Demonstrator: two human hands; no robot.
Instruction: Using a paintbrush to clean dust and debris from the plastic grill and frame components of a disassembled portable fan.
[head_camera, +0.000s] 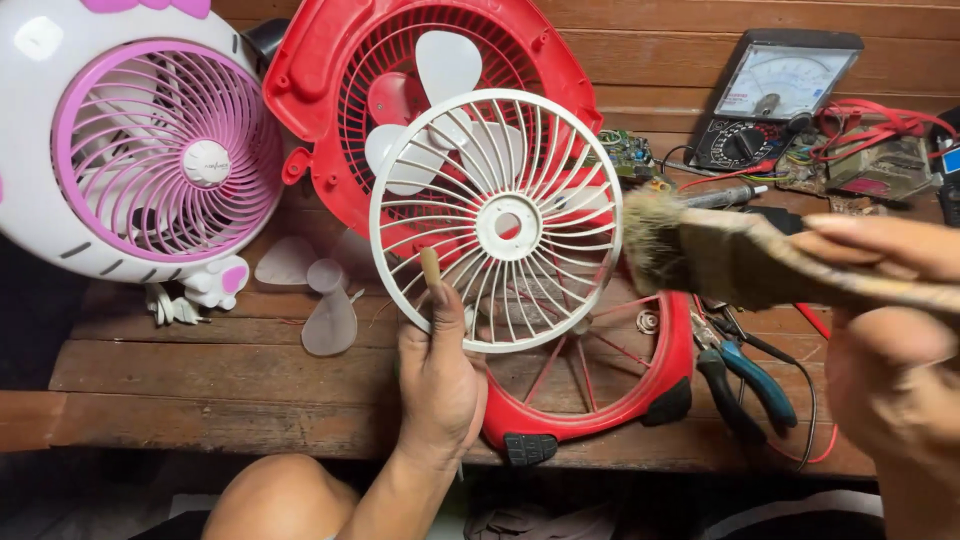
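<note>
Holding a round white plastic fan grille (508, 222) upright over the workbench, the left hand (437, 375) pinches the grille's lower rim, thumb laid flat across the curved ribs, fingers behind. The grille is a ring of thin swept spokes around a small open hub. The right hand (895, 345), close to the camera and blurred, is closed around the flat wooden handle of a paintbrush (740, 262); its frayed, dusty brown bristles touch the grille's right edge. Behind the grille lies a glossy red plastic fan housing (318, 80) with pale blades showing through its back guard; a second red ring-shaped guard (676, 360) with dark feet lies flat beneath. At far left stands a small white fan (130, 140) with a pink spiral grille. A loose translucent three-blade propeller (322, 290) lies on the rough, weathered wooden planks (200, 370). At upper right sit an analog multimeter (775, 95) with a pale rectangular dial face and black selector knob, red leads (880, 125), and blue-handled pliers (755, 375).
</note>
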